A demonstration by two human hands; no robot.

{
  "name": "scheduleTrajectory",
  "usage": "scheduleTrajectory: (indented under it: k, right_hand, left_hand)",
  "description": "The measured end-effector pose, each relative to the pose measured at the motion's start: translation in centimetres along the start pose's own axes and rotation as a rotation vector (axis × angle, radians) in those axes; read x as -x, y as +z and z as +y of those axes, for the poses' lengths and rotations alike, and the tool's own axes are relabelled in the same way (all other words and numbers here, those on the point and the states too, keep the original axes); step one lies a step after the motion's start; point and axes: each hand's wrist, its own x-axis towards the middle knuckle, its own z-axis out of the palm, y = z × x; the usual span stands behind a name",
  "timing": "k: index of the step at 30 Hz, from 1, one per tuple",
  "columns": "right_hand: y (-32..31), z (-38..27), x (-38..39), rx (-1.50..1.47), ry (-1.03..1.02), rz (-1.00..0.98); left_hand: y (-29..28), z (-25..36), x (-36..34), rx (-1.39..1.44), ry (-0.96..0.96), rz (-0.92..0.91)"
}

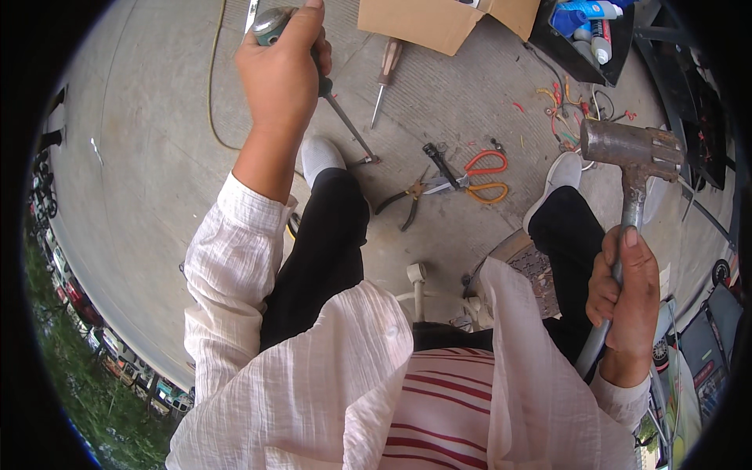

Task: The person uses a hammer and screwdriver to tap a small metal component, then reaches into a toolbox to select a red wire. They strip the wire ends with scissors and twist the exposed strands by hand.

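Note:
My left hand [283, 86] is closed around the dark green handle of a screwdriver [351, 124]. Its long shaft slants down to the right, and the tip meets a small dark metal piece [366, 160] near my left shoe. In my right hand [631, 298], a hammer [631, 149] with a rusty cylindrical head is held upright by its grey metal handle. Between my feet lie scissors [487, 193] with one red and one yellow-orange handle, pliers [410, 199] with dark handles, and a short black rod-shaped tool [441, 164] across them.
Another screwdriver [391, 63] lies on the concrete floor [149, 117] below a cardboard box [427, 23]. A black bin [580, 59] holds tubes and bottles. Loose coloured wires [560, 110] are scattered at the right. A yellowish hose [211, 94] curves along the left.

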Motion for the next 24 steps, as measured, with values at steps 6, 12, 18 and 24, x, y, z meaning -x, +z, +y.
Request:
scheduleTrajectory:
  k: [6,12,18,24]
  right_hand:
    - [-0.21,-0.07,-0.10,0.008,-0.002,-0.009]
    - [0.01,-0.09,0.01,0.013,0.005,0.008]
    - [0.30,0.21,-0.15,0.031,0.000,0.036]
    - [-0.11,-0.17,-0.05,0.035,0.005,-0.010]
  left_hand:
    - [-0.15,0.07,-0.33,-0.001,0.002,0.009]
    - [-0.33,0.15,-0.57,-0.003,0.009,0.017]
    - [-0.45,-0.04,-0.64,-0.013,0.009,0.022]
    - [-0.67,0.22,-0.38,-0.054,0.015,0.031]
